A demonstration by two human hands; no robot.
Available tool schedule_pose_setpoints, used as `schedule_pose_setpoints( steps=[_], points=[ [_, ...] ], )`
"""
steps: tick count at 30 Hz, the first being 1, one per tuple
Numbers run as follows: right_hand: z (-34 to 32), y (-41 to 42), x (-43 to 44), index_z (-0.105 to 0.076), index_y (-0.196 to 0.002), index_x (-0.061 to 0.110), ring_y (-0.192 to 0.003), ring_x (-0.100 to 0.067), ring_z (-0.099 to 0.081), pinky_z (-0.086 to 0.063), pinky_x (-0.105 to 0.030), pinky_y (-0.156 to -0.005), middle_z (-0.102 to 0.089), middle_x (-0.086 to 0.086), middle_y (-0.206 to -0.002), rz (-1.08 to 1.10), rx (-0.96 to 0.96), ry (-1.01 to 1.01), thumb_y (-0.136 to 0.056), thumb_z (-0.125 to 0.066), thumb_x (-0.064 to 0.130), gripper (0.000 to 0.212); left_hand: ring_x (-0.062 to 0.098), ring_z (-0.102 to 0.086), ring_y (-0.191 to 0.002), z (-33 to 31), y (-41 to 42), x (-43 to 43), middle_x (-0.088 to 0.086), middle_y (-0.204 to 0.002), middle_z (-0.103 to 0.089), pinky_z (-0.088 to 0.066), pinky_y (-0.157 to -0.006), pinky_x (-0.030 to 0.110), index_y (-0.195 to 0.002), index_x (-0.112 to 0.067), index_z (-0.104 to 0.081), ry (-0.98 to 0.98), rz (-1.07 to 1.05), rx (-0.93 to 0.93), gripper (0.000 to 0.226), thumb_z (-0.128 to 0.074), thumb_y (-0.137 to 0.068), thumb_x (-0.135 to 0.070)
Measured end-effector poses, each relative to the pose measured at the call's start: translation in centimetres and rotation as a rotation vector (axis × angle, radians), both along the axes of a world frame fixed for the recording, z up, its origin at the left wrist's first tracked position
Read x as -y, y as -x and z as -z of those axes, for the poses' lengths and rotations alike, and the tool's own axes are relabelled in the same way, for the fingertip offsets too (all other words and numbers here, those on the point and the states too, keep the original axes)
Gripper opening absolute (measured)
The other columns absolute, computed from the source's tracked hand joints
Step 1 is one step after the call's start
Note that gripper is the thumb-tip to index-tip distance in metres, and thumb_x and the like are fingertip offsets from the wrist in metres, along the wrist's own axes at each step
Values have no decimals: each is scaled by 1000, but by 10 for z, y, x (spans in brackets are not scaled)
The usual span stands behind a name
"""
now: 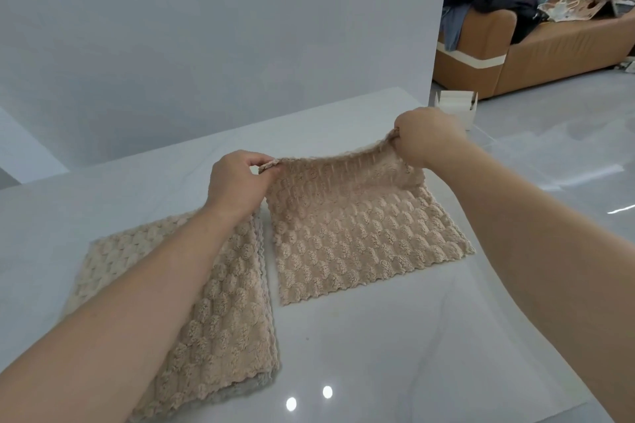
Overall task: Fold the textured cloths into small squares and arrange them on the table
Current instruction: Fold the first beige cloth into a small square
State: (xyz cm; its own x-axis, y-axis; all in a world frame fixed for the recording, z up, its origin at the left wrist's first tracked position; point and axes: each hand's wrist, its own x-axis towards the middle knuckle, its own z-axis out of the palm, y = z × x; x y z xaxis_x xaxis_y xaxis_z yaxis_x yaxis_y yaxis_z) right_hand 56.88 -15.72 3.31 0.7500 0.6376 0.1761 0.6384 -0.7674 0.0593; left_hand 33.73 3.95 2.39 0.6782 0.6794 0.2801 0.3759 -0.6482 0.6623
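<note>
Beige textured stack of cloths [226, 302] is lying nearest, on the left part of the glossy white table [378, 354]. The left forearm is crossing above it. A grey layer [254, 385] is showing under the stack at its near corner.

Just right of the stack, not touching it, a single beige cloth [360, 240] is lying spread out. Its near edge and middle are resting flat on the table, while its far edge is being held up off the surface and is sagging between the two hands.

Left hand [237, 185] is pinching the far-left corner between thumb and fingers. Right hand [426, 141] is gripping the far-right corner, fingers curled round the fabric, slightly higher and farther out than the left.

Beyond the table a white panel [240, 27] is standing as a backdrop. To its right a small white box [455, 106] is sitting on the floor, and farther back a brown sofa [549, 58] is carrying a pile of dark clothes [491, 0].
</note>
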Motion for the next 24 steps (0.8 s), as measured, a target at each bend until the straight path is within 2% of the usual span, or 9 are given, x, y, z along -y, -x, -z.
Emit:
schedule_pose_setpoints(
  steps=[3,5,9,12,13,15,17,22,24],
  points=[
    [7,-7,-7,-52,-65,11,-61,-26,-52,-35,-28,-49,-55,-7,-67,16,-55,-106,-89,-57,10,24,2,-66,-88,0,-5,-3,-21,-89,-70,-48,-81,21,-91,-29,-79,60,-15,59,8,-81,-84,-29],
    [11,-11,-9,-47,-62,10,-53,-23,-47,-32,-26,-46,-50,-6,-62,36,-143,-181,-89,-56,7,29,0,-67,-88,0,-8,-4,-18,-89,-73,-48,-77,17,-90,-27,-80,113,-20,92,9,-83,-82,-25],
    [19,-15,-12,-40,-62,13,-51,-28,-50,-32,-27,-46,-47,-6,-58,56,-261,-347,-86,-54,3,30,13,-70,-66,2,-13,-8,-6,-81,-76,-60,-75,33,-88,-22,-80,206,-33,135,10,-83,-81,-16],
    [15,-5,-10,-58,-73,9,-62,-30,-58,-43,-32,-53,-63,-11,-71,21,-353,-448,-85,-49,0,17,25,-75,-66,2,-13,-9,6,-80,-75,-64,-74,47,-88,-16,-76,285,-18,159,14,-80,-82,-4],
    [13,-2,-9,-67,-81,8,-68,-30,-60,-50,-34,-58,-68,-10,-77,8,-383,-480,-85,-48,-1,21,25,-76,-69,2,-13,-10,5,-83,-75,-64,-76,47,-86,-18,-76,277,-23,167,15,-80,-81,-4],
    [9,3,-8,-74,-91,9,-79,-30,-66,-56,-39,-68,-73,-9,-87,-11,-435,-553,-86,-47,-2,30,22,-75,-77,3,-13,-13,0,-88,-75,-63,-79,44,-83,-23,-75,222,-45,155,14,-82,-80,-10],
    [8,6,-7,-75,-96,11,-82,-27,-66,-55,-35,-66,-74,-8,-92,-16,-466,-612,-89,-46,-1,32,21,-73,-81,1,-11,-13,-2,-90,-74,-62,-81,40,-83,-23,-74,195,-65,139,13,-82,-80,-13],
    [14,14,2,-73,-107,18,-70,-12,-59,-46,-25,-56,-71,-3,-97,-14,-531,-714,-92,-47,3,33,12,-70,-78,4,1,3,-6,-85,-74,-57,-76,29,-82,-24,-73,132,-47,97,13,-82,-81,-16],
    [16,21,10,-73,-107,19,-58,-7,-56,-43,-21,-52,-71,1,-86,27,-592,-786,-91,-47,3,34,5,-69,-79,9,10,17,-10,-83,-73,-53,-73,20,-82,-25,-73,91,-25,67,12,-81,-81,-16]
  ],
)
